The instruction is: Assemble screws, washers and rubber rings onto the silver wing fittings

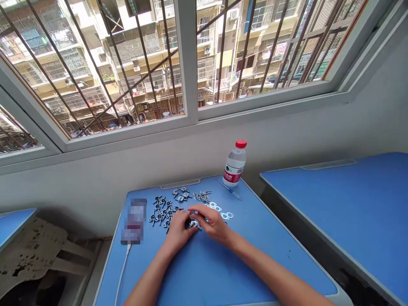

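My left hand (pixel 179 228) is closed, its fingers curled over the blue table beside a small silver metal part (pixel 195 223). Close by on the right, my right hand (pixel 211 222) pinches thumb and forefinger together just above that part. What either hand grips is too small and too covered to make out. Left of the hands lie several metal fittings with black centres (pixel 164 213). Beyond the fingers are several silver fittings (pixel 181 194) and a heap of thin metal pins or screws (pixel 201 196). Flat silver plates with round holes (pixel 227 216) lie by my right hand.
A water bottle with a red cap (pixel 235 165) stands at the table's far right corner, a pen (pixel 230 190) before it. A blurred phone-like object (pixel 134 221) with a white cable (pixel 122 272) lies left. Another blue table (pixel 344 204) stands right, across a gap.
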`<state>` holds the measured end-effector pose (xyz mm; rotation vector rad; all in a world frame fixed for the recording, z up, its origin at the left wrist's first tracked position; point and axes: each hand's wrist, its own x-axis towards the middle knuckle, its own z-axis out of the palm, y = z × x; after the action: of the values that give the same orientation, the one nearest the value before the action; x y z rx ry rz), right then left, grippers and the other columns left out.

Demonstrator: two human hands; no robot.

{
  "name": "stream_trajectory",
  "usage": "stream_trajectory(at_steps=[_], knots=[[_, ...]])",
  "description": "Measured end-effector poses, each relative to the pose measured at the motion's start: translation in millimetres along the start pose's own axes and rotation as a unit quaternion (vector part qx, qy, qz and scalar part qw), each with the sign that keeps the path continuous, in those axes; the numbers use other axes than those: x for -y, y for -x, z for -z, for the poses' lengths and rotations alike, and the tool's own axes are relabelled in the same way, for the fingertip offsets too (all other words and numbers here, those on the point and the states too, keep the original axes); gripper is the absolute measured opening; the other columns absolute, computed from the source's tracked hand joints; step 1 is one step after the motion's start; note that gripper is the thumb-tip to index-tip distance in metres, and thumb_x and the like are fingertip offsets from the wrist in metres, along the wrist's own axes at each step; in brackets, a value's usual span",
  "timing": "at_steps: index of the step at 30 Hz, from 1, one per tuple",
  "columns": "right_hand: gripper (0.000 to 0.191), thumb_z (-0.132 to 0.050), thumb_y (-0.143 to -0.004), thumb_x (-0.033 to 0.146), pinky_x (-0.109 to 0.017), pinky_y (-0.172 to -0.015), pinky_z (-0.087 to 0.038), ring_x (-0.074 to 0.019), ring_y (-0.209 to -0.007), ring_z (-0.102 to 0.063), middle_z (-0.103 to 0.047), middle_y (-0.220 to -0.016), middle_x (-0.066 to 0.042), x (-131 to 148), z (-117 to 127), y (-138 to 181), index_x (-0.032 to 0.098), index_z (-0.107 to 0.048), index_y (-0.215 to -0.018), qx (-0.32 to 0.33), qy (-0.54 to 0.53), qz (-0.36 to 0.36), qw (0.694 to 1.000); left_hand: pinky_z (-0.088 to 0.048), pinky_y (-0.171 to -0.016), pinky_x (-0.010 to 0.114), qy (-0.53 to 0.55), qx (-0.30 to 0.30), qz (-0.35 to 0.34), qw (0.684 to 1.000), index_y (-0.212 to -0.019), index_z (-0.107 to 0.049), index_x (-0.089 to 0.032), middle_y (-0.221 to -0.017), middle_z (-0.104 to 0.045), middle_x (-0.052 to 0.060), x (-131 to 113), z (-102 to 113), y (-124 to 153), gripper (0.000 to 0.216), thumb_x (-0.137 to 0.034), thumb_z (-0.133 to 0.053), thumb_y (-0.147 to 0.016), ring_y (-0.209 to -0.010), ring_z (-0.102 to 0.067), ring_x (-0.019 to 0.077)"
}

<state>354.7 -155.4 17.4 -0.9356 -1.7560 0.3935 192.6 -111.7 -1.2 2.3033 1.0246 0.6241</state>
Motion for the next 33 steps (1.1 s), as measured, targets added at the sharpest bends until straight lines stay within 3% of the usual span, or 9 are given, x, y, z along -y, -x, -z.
stream_trajectory(at_steps=[8, 19, 24, 29, 33], knots=[[0.029, -0.044, -0.097, 0.019, -0.031, -0.075, -0.056, -0.0187, -0.086, -0.069, -0.073, -0.101, -0.007, 3.6, 0.2, -15.3, 0.023, -0.065, -0.117, 0.071, 0.036, -0.002, 0.997, -0.044, -0.087, 0.039, 0.014, -0.027, 0.005, 1.000, -0.099, -0.065, -0.020, -0.109, -0.069, 0.007, 2.9, -9.6, 1.9, 0.023, -0.022, -0.071, -0.077, -0.104, -0.059, 0.0285], [0.029, -0.043, -0.099, 0.024, -0.033, -0.080, -0.057, -0.0205, -0.093, -0.070, -0.073, -0.106, -0.008, -6.3, -4.3, 0.9, 0.023, -0.062, -0.121, 0.042, 0.009, 0.005, 0.999, -0.043, -0.081, 0.036, -0.007, -0.017, 0.016, 1.000, -0.093, -0.065, -0.018, -0.101, -0.069, 0.006, -5.6, -6.3, 2.5, 0.014, -0.020, -0.069, -0.079, -0.095, -0.059, 0.0264], [0.029, -0.042, -0.100, 0.026, -0.032, -0.077, -0.056, -0.0210, -0.087, -0.071, -0.074, -0.095, -0.006, -4.2, -7.4, 3.6, 0.024, -0.064, -0.118, 0.066, 0.010, -0.003, 0.998, -0.042, -0.080, 0.036, -0.020, -0.014, 0.035, 0.999, -0.088, -0.066, -0.019, -0.097, -0.069, 0.006, -10.4, -5.6, 2.0, 0.009, -0.018, -0.064, -0.079, -0.093, -0.059, 0.0260], [0.022, -0.049, -0.096, 0.028, -0.027, -0.058, -0.052, -0.0163, -0.059, -0.063, -0.069, -0.074, -0.002, -5.9, -7.2, 2.1, 0.022, -0.060, -0.113, 0.053, 0.025, -0.034, 0.998, -0.039, -0.077, 0.032, 0.003, -0.015, 0.006, 1.000, -0.088, -0.065, -0.022, -0.096, -0.070, 0.002, -15.0, -4.8, 2.0, 0.014, -0.012, -0.062, -0.078, -0.091, -0.058, 0.0228], [0.012, -0.049, -0.095, 0.029, -0.026, -0.059, -0.052, -0.0156, -0.062, -0.062, -0.065, -0.075, -0.001, -5.9, -3.4, 2.2, 0.022, -0.056, -0.103, 0.041, -0.011, -0.056, 0.998, -0.037, -0.077, 0.032, -0.012, -0.002, 0.009, 1.000, -0.087, -0.063, -0.021, -0.095, -0.069, 0.002, -13.2, -5.4, 2.1, 0.008, -0.016, -0.064, -0.081, -0.090, -0.057, 0.0225]])
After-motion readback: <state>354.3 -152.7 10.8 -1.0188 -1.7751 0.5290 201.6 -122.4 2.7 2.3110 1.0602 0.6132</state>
